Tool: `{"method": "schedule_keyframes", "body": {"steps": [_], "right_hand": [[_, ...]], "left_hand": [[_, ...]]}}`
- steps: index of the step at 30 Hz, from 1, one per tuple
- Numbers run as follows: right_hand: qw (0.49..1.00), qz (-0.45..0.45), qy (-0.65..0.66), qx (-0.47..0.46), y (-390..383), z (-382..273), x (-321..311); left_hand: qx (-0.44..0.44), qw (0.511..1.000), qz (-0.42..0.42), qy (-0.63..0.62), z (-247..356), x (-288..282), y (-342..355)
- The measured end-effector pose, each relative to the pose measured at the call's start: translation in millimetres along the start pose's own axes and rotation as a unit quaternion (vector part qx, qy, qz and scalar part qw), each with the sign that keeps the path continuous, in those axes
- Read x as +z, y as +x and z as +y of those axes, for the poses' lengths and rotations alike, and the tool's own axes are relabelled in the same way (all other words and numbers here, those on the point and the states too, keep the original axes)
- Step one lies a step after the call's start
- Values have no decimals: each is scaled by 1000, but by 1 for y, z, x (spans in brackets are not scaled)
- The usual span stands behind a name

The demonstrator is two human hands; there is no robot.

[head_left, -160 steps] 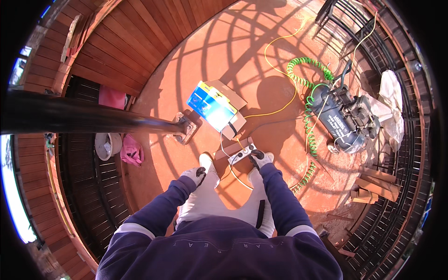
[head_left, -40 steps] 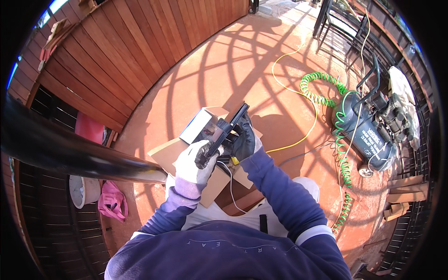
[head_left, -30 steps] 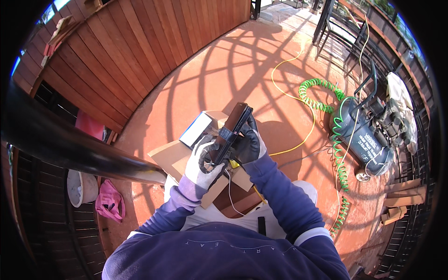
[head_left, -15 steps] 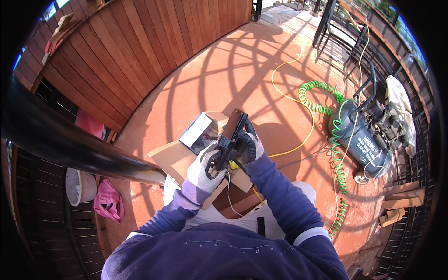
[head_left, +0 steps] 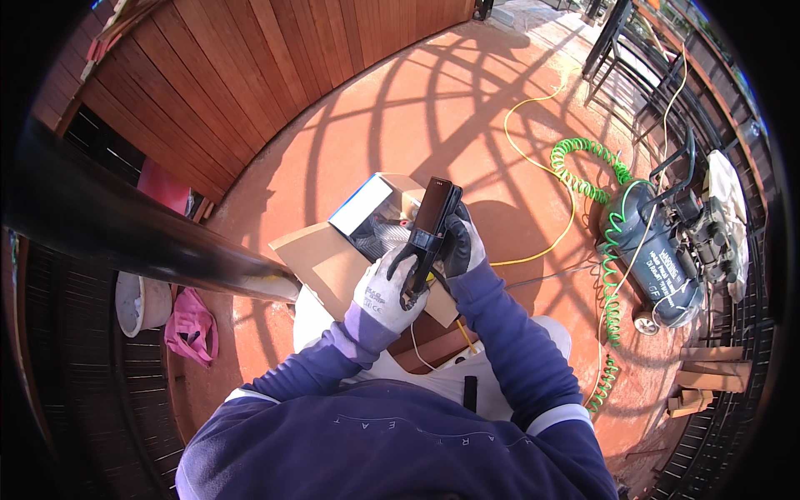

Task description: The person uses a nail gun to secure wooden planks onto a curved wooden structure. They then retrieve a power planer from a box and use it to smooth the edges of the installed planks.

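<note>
Both gloved hands hold a black device (head_left: 436, 210) with a long, flat, glossy phone-like panel, tilted up in front of me; its exact kind I cannot make out. My left hand (head_left: 390, 292), in a white glove with dark fingertips, is closed around its lower end. Along its right side, my right hand (head_left: 465, 243) grips it in a dark-palmed glove. Just beyond lies an open cardboard box (head_left: 321, 260) with a white and blue flap (head_left: 361, 207). Clear plastic wrapping (head_left: 385, 237) shows inside, partly hidden by my left hand. A white cable (head_left: 416, 348) hangs below the hands.
A dark air compressor (head_left: 654, 250) with a coiled green hose (head_left: 575, 150) stands at right. A yellow cord (head_left: 560, 237) crosses the reddish floor. Wood offcuts (head_left: 712, 375) lie at lower right. At left are a thick black pole (head_left: 150, 225), a bucket (head_left: 142, 304) and a pink bag (head_left: 192, 327).
The view has shifted slightly, so the surroundings sit differently in the picture. In my hands the device has turned a little, and its glossy panel faces me more squarely. Both hands keep their hold.
</note>
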State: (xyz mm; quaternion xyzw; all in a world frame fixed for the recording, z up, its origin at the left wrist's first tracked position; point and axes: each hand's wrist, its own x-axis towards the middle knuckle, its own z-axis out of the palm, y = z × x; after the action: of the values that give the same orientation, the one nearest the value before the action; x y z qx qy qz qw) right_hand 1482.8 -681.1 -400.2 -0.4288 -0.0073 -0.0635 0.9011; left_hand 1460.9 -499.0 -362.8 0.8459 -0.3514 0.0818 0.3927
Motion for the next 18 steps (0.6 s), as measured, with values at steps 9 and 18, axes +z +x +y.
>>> {"method": "schedule_keyframes", "body": {"steps": [9,18], "right_hand": [[998,14,-24,-51,-1,5,-1],[998,24,-21,-45,1,8,-4]], "left_hand": [[4,1000,-10,19,1,4,-1],[6,1000,-10,10,-3,5,1]]}}
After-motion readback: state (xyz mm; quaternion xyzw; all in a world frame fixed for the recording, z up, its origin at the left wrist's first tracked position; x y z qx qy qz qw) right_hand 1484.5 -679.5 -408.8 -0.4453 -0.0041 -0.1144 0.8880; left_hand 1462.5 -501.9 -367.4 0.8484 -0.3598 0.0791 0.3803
